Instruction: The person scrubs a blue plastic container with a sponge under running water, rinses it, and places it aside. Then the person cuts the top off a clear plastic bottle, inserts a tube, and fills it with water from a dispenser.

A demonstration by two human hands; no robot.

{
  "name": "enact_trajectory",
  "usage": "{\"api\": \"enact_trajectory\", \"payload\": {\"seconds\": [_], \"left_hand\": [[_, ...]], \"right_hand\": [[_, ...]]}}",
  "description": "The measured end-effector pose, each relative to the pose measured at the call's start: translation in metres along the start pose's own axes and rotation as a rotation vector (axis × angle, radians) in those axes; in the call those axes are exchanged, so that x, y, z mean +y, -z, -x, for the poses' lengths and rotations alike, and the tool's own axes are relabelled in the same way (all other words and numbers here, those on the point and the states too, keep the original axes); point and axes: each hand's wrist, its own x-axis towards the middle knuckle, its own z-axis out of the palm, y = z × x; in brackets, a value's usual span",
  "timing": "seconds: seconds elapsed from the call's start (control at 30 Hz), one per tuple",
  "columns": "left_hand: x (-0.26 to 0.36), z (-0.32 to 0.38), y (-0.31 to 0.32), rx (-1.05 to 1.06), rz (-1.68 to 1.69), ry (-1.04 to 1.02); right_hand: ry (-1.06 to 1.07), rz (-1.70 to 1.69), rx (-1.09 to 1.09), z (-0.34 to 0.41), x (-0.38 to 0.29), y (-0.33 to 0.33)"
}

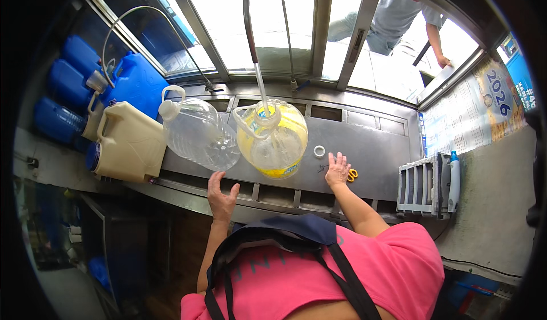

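Note:
A large clear plastic bottle with a yellow label (295, 128) stands on the metal counter, a hose (260, 81) reaching down into its open neck. Left of it a capped clear plastic jug (201, 136) leans over. Near that jug's base, at the counter's front edge, is my left hand (222, 198), fingers apart and empty. My right hand (338, 169) is over the counter, beside yellow-handled scissors (352, 175); its palm side is hidden, so whether it touches them or holds something cannot be told. A white roll of tape (319, 151) lies just beyond it.
A beige jerrycan (132, 140) and blue water containers (139, 81) crowd the left. At the right end stand a grey slatted unit (416, 186) and a light-blue capped device (454, 183). Metal-framed windows (320, 29) rise behind the counter (376, 153); a person (389, 19) is outside.

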Motion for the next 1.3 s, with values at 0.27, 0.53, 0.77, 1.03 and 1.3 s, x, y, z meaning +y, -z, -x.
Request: {"api": "enact_trajectory", "payload": {"seconds": [0.27, 0.53, 0.77, 1.03, 1.3], "left_hand": [[0.002, 0.023, -0.021, -0.612, 0.037, 0.038], [0.022, 0.038, -0.067, -0.892, 0.332, -0.044], [-0.009, 0.044, -0.06, -0.887, 0.632, 0.501], [-0.161, 0.111, 0.05, -0.183, -0.015, 0.609], [-0.258, 0.212, 0.204, 1.207, 0.349, 1.158]], "right_hand": [[0.092, -0.247, -0.5, 0.049, -0.012, 0.003], [0.311, -1.297, -0.863, 0.072, -0.096, 0.093], [0.148, -1.269, -1.184, 0.033, -0.045, 0.083], [-0.149, -0.098, -0.26, 0.037, 0.042, -0.018], [-0.092, -0.002, -0.243, 0.063, 0.051, -0.016]]}}
